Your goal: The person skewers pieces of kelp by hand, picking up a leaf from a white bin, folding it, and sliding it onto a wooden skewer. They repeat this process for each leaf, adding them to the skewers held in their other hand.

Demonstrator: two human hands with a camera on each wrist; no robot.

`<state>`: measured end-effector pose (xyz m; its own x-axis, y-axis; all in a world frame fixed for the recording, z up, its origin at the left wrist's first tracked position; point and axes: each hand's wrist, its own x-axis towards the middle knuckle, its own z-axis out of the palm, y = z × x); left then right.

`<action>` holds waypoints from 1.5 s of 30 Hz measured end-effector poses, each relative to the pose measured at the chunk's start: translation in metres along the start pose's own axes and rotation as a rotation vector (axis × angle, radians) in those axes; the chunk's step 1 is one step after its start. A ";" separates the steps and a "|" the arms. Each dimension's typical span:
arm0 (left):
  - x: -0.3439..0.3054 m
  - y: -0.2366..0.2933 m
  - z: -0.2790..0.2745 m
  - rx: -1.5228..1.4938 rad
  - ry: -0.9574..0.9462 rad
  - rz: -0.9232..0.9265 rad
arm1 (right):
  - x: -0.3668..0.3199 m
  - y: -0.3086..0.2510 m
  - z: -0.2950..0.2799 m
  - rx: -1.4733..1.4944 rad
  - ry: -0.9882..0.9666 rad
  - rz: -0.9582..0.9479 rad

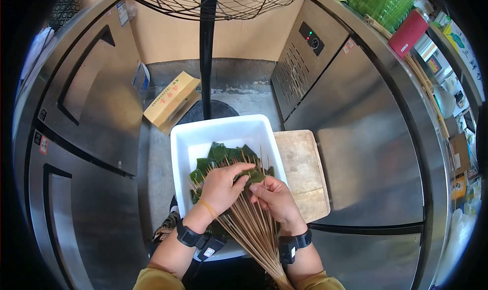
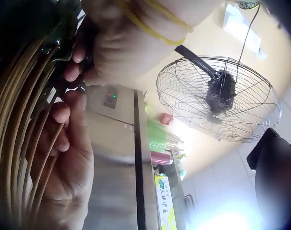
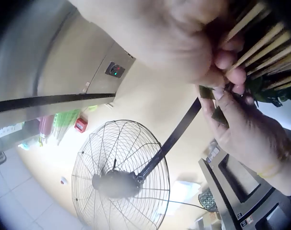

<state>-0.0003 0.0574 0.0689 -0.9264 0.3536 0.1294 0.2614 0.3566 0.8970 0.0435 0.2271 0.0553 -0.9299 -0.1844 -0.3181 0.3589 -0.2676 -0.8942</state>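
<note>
My left hand (image 1: 218, 188) pinches a flat, glossy dark green piece (image 1: 254, 177) that looks like kelp. Its green edge (image 3: 219, 116) shows between thumb and fingers in the right wrist view. Close against it, my right hand (image 1: 277, 201) has thumb and curled fingers on a thin bamboo skewer (image 3: 244, 60), its fingertips right at the kelp piece. Below both hands fans a thick bundle of bamboo skewers (image 1: 254, 224), gathered toward my body. Their far ends carry more dark green pieces (image 1: 218, 151) inside a white basin (image 1: 179, 137).
A wooden board (image 1: 302, 173) lies right of the basin. Steel cabinets (image 1: 371, 137) stand on both sides. Beyond the basin are a cardboard box (image 1: 170, 99) and a black fan pole (image 1: 206, 51). A red bottle (image 1: 409, 32) is on the right counter.
</note>
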 end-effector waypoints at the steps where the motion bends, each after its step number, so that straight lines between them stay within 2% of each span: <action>1: 0.000 -0.003 0.003 -0.008 0.036 -0.027 | -0.001 0.000 0.001 -0.026 0.020 -0.042; 3: 0.001 -0.001 0.003 -0.028 0.056 -0.112 | -0.004 -0.004 0.002 -0.106 0.090 -0.091; 4: 0.002 -0.001 0.003 -0.039 0.067 -0.155 | -0.006 -0.008 0.002 -0.043 0.100 -0.082; 6: 0.003 -0.005 0.004 0.023 0.061 -0.118 | -0.012 -0.016 0.001 0.081 0.122 -0.063; 7: 0.004 -0.008 0.005 0.053 0.057 -0.100 | -0.015 -0.020 -0.003 0.260 -0.002 -0.029; 10: 0.005 -0.015 0.006 -0.055 0.036 -0.025 | -0.017 -0.021 -0.001 0.545 -0.212 0.086; 11: 0.006 -0.011 0.002 -0.351 0.016 -0.174 | -0.014 -0.018 -0.002 0.608 -0.296 0.127; 12: 0.007 -0.006 -0.003 -0.645 -0.004 -0.324 | -0.012 -0.015 0.001 0.585 -0.262 0.144; 13: 0.008 -0.012 -0.008 -0.884 0.007 -0.274 | -0.010 -0.013 0.006 0.565 -0.229 0.159; 14: 0.010 -0.011 -0.015 -1.123 0.056 -0.389 | -0.007 -0.011 0.010 0.545 -0.198 0.173; 16: 0.009 -0.021 -0.021 -1.237 0.107 -0.341 | -0.007 -0.010 0.014 0.485 -0.185 0.142; 22: 0.009 -0.024 -0.020 -1.122 0.279 -0.309 | -0.008 -0.006 0.017 0.369 -0.163 0.098; 25: 0.007 -0.025 -0.018 -1.041 0.392 -0.344 | -0.011 -0.007 0.022 0.245 -0.094 0.143; 26: 0.008 -0.016 -0.021 -0.980 0.419 -0.438 | -0.009 0.000 0.019 0.229 -0.123 0.114; 28: 0.011 -0.028 -0.018 -1.201 0.442 -0.361 | -0.011 -0.001 0.018 0.217 -0.135 0.113; 30: 0.011 -0.042 -0.012 -1.288 0.401 -0.207 | -0.014 -0.001 0.019 0.169 -0.036 0.122; 31: 0.011 -0.050 -0.013 -1.260 0.345 -0.198 | -0.013 0.006 0.016 0.174 -0.047 0.113; 32: 0.006 -0.047 -0.016 -1.368 0.306 -0.227 | -0.014 0.006 0.018 0.179 -0.033 0.078; 35: 0.010 -0.039 -0.016 -1.394 0.423 -0.390 | -0.007 0.010 0.019 0.152 -0.009 0.083; 40: 0.009 -0.053 -0.017 -1.430 0.407 -0.385 | -0.008 0.004 0.015 0.147 -0.032 0.048; 42: 0.009 -0.057 -0.017 -1.452 0.476 -0.438 | -0.006 0.007 0.019 0.143 -0.026 0.044; 45: 0.010 -0.058 -0.015 -1.284 0.445 -0.357 | -0.007 0.006 0.019 0.137 -0.019 0.036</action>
<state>-0.0292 0.0270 0.0246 -0.9596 0.0273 -0.2801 -0.2062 -0.7459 0.6333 0.0535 0.2085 0.0587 -0.9151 -0.2135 -0.3420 0.4006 -0.3866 -0.8307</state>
